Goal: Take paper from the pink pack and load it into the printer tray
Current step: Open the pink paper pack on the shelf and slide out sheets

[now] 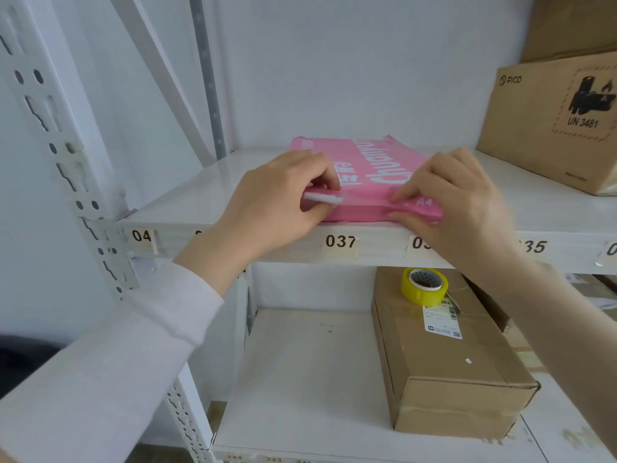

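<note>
A pink pack of A4 paper (370, 168) lies flat on the upper white shelf (207, 202), its near end at the shelf's front edge. My left hand (280, 202) grips the pack's near left corner, where white sheet edges (322, 197) show between my fingers. My right hand (450, 198) rests on the pack's near right corner, fingers bent over its top and front face. No printer or tray is in view.
A large brown carton marked PICO (554, 121) stands at the right on the same shelf. On the lower shelf (300, 379) lies a brown box (447, 369) with a yellow tape roll (424, 286) on top. A perforated white upright (63, 155) stands at the left.
</note>
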A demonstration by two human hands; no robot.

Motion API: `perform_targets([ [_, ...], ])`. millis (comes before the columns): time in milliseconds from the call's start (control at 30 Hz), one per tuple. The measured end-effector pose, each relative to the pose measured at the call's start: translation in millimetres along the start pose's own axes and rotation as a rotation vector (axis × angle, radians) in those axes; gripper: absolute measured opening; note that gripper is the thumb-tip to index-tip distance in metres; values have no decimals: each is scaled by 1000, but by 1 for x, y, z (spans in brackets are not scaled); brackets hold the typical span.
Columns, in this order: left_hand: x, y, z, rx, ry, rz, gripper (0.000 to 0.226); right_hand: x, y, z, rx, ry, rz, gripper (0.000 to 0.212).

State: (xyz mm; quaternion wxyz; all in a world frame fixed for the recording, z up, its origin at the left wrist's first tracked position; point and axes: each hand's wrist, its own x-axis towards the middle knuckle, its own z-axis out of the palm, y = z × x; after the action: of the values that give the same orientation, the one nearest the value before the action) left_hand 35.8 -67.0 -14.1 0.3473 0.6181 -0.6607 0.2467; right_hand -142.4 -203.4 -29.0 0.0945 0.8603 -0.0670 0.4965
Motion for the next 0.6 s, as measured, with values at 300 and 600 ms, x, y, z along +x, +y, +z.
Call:
perform_targets([
  [300,13,34,23,176,98,203,16,17,5,-11,96,-237,79,15],
  [600,18,52,18,141,122,-72,33,9,35,-25,176,-217,-75,30],
])
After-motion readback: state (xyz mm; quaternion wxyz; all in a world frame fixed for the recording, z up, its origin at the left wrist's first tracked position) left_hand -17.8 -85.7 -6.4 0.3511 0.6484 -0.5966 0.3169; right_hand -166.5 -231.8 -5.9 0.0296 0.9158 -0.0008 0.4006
